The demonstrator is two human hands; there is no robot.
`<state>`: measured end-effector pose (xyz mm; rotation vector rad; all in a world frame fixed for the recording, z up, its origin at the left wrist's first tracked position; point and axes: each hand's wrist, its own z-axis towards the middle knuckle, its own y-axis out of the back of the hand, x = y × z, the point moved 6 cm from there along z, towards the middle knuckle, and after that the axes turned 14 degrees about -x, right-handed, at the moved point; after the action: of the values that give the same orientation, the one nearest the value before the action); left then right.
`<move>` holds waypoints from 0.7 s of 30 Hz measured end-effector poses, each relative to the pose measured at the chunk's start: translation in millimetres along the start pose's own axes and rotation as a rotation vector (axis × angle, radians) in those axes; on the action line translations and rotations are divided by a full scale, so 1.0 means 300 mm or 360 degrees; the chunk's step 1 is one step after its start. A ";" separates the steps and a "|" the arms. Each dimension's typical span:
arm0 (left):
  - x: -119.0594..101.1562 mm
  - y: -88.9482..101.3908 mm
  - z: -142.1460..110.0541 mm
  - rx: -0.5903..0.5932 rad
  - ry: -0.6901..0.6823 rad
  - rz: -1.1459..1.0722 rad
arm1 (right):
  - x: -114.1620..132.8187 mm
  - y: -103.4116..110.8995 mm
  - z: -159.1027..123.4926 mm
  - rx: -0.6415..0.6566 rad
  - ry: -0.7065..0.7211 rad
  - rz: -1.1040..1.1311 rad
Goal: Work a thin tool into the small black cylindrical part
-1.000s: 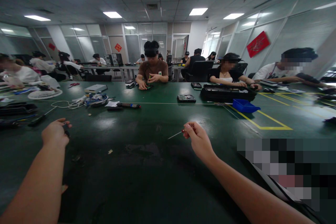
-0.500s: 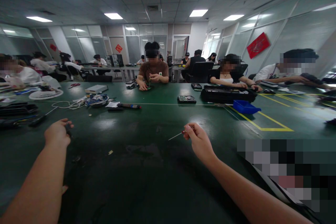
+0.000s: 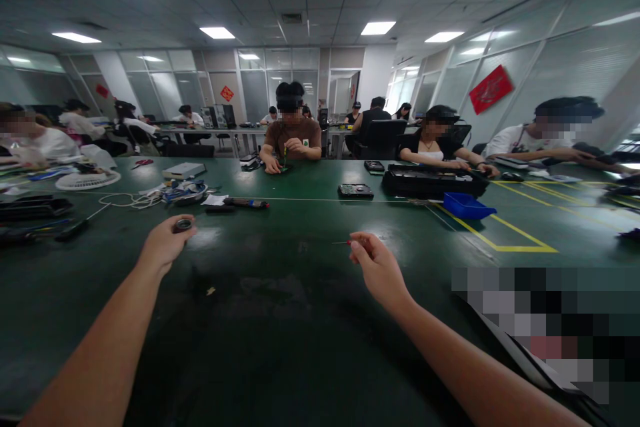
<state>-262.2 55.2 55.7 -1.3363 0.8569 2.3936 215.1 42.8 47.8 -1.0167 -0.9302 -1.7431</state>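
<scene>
While the left hand (image 3: 164,243) grips a dark round part (image 3: 183,226) at left of centre, the right hand (image 3: 379,267) pinches a thin-shafted tool (image 3: 341,243) right of centre.
At the left edge, a screwdriver (image 3: 71,231) lies on the green table (image 3: 280,230), below a white slotted disc (image 3: 88,180); a cable bundle (image 3: 183,192) sits above the left hand. Left fingers curl around the round part, its circular face turned upward, apart from the tabletop as far as can be judged. A pale scrap (image 3: 211,291) lies lower down, between the forearms. Right fingers close on the tool's red end, shaft pointing left; the rest of its handle is hidden. Above the right hand lies a hard drive (image 3: 355,191); farther right, a blue tray (image 3: 467,205).
</scene>
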 end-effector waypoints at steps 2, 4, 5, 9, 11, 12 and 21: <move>-0.085 -0.084 -0.074 0.0250 -0.0028 -0.0164 | -0.005 -0.002 0.005 0.0017 -0.0009 -0.0045; -0.175 -0.157 -0.159 0.0450 -0.0059 -0.0282 | -0.012 -0.004 0.011 0.0039 -0.0003 -0.0108; -0.219 -0.192 -0.206 0.0566 -0.0067 -0.0313 | -0.015 -0.005 0.013 0.0044 0.0007 -0.0134; -0.372 -0.298 -0.404 0.0997 -0.0027 -0.0453 | -0.021 0.000 0.016 0.0020 0.0070 -0.0201; -0.443 -0.339 -0.503 0.1215 -0.0115 -0.0459 | -0.015 0.006 0.013 -0.0002 0.0093 -0.0231; -0.472 -0.358 -0.546 0.1280 -0.0152 -0.0478 | -0.009 0.009 0.012 -0.0012 0.0102 -0.0247; -0.445 -0.504 -0.752 0.1388 -0.0420 -0.0405 | 0.035 0.041 0.004 -0.0139 0.0100 -0.0260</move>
<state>38.4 43.1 22.5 -0.7045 1.3253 1.6133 224.2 36.5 60.0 -0.9578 -0.9258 -1.9550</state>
